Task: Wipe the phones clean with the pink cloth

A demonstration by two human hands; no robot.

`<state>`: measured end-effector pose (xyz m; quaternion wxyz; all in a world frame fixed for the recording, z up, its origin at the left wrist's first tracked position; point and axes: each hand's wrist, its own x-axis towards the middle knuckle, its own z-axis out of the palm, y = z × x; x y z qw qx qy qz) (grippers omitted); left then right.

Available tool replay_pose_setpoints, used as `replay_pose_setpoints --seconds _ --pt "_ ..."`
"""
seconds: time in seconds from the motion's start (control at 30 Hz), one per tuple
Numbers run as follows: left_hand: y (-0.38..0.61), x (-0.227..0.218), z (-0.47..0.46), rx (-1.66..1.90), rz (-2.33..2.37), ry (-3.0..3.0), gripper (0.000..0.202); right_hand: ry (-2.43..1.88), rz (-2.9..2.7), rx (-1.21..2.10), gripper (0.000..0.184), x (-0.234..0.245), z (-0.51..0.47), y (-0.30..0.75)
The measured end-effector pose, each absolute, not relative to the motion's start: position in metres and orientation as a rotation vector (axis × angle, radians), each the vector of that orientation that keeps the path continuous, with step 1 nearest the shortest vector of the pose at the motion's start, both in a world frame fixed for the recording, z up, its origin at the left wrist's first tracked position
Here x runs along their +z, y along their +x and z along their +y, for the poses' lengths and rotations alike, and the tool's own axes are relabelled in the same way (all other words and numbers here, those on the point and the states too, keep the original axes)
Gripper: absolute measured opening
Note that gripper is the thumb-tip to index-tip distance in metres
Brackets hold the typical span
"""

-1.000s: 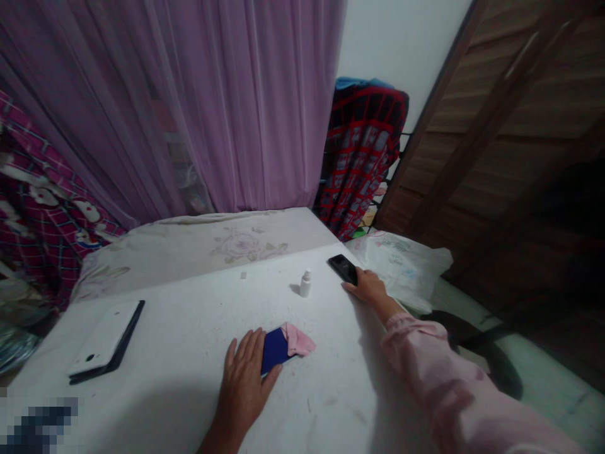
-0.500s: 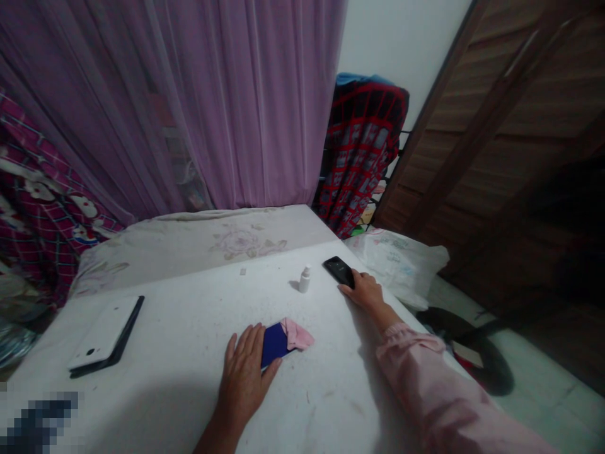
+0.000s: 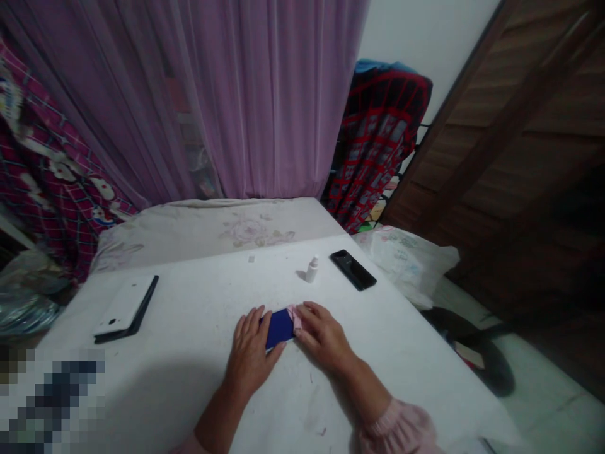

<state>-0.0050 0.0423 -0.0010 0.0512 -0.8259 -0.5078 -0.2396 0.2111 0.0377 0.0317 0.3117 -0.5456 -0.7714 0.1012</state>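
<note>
A dark blue phone (image 3: 280, 327) lies flat on the white table (image 3: 198, 302), with a pink cloth (image 3: 295, 315) at its right end. My left hand (image 3: 250, 353) rests flat on the phone's left part, fingers stretched out. My right hand (image 3: 321, 334) lies on the pink cloth, fingers curved over it and covering most of it. A black phone (image 3: 353, 269) lies alone near the table's right edge. A small white bottle (image 3: 312, 269) stands upright just left of it.
A white phone stacked on a dark one (image 3: 125, 309) lies at the table's left. A pale flowered cushion (image 3: 222, 227) sits behind the table, purple curtain (image 3: 246, 94) beyond. A white plastic bag (image 3: 411, 261) and a red checked cloth (image 3: 378, 151) are at the right.
My right hand left the black phone and came back to the pink cloth beside the blue phone. The left hand stayed on the blue phone. The view shifted slightly.
</note>
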Motion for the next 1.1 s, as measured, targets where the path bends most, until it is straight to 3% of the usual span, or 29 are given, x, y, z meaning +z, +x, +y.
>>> replay_pose_setpoints --seconds 0.2,0.57,0.83,1.1 --pt "-0.009 0.000 0.042 -0.712 -1.546 -2.567 0.060 -1.455 -1.993 0.232 0.029 0.026 0.037 0.192" --pt "-0.004 0.001 0.039 -0.655 -1.622 -2.551 0.058 -1.684 -2.118 0.079 0.038 0.022 0.066 0.181" --pt "-0.004 0.001 0.038 -0.662 -1.623 -2.568 0.059 -1.651 -2.136 -0.094 0.041 0.012 0.007 0.197" --pt "-0.004 0.003 0.039 -0.676 -1.640 -2.570 0.057 -1.775 -2.142 -0.052 0.045 0.022 0.043 0.176"
